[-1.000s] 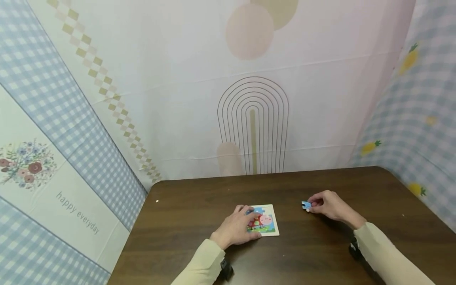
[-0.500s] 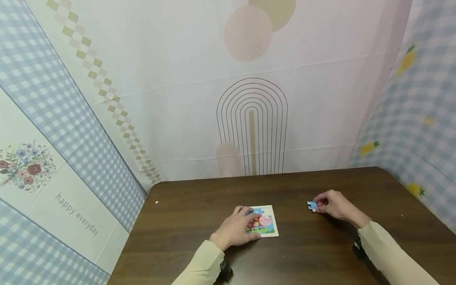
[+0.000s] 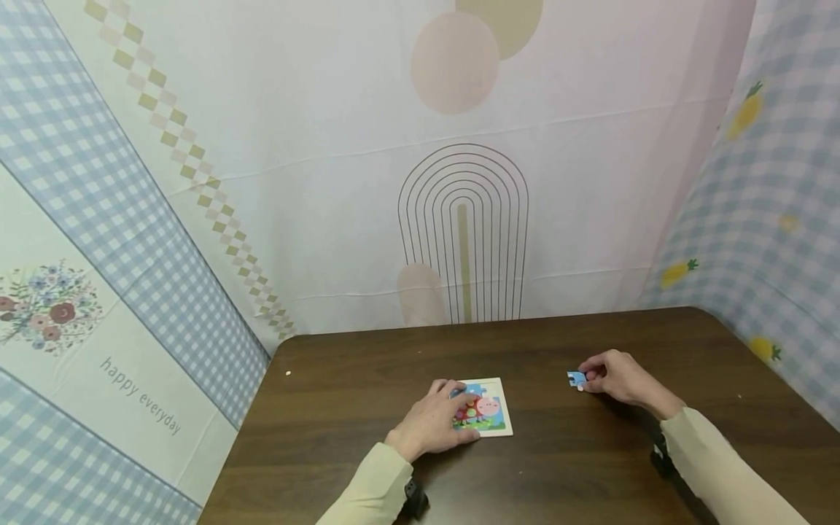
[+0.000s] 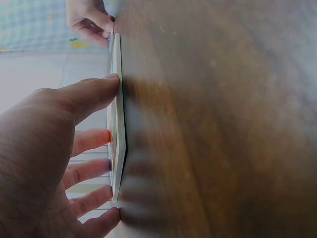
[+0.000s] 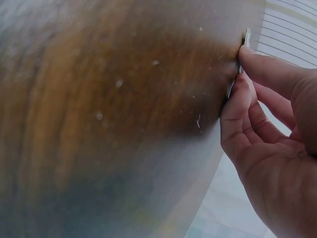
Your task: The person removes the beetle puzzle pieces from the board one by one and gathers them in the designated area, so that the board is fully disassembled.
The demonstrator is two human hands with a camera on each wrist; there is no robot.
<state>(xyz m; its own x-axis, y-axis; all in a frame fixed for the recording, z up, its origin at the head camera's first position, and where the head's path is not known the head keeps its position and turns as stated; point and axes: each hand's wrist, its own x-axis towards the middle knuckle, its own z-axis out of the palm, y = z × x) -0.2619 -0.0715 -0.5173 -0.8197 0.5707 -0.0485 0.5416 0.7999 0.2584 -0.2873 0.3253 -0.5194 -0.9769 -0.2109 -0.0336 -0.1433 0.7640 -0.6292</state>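
Pressure should be light, right grip (image 3: 619,380) pinching the blue jigsaw piece (image 3: 576,378), left grip (image 3: 433,419), spread apart, steadying the framed jigsaw (image 3: 490,408).

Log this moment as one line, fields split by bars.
left grip: rests on puzzle | right grip: pinches piece | piece: apart from puzzle | puzzle: on table, gap upper right

Puzzle board (image 3: 496,433) on table (image 3: 341,408), left of puzzle piece (image 3: 577,378); backdrop (image 3: 328,219) behind.
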